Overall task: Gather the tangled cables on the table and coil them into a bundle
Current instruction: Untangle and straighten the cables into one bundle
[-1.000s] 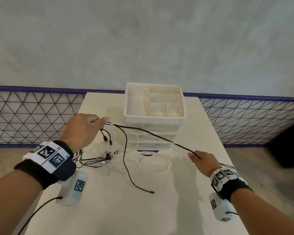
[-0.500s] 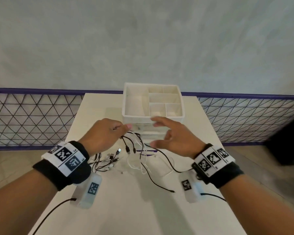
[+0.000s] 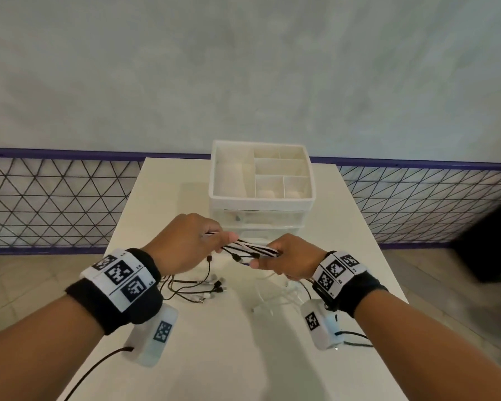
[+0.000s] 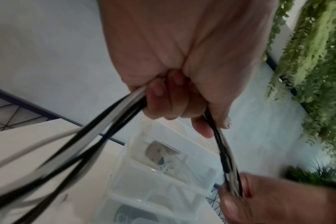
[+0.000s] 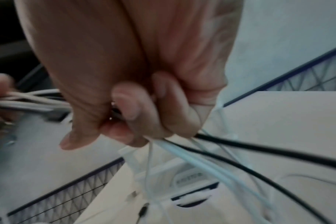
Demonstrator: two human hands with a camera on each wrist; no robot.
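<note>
A bunch of black and white cables (image 3: 250, 248) stretches between both hands above the white table (image 3: 162, 198). My left hand (image 3: 191, 244) grips one end of the bunch, fingers curled round the strands (image 4: 125, 103). My right hand (image 3: 284, 260) grips the other end, with the cables (image 5: 211, 150) trailing out below its fist (image 5: 144, 109). Loose black cable ends with plugs (image 3: 209, 289) hang down and lie on the table under the left hand. White cable loops (image 3: 275, 299) lie under the right hand.
A white drawer organiser (image 3: 261, 186) with open top compartments stands just behind the hands. The table's left and right edges drop to a tiled floor. A wire mesh fence (image 3: 55, 198) runs along the wall behind.
My right hand, open and spread half a second ago, has closed round the cables next to the left hand. A second ago it held a black cable stretched far to the right.
</note>
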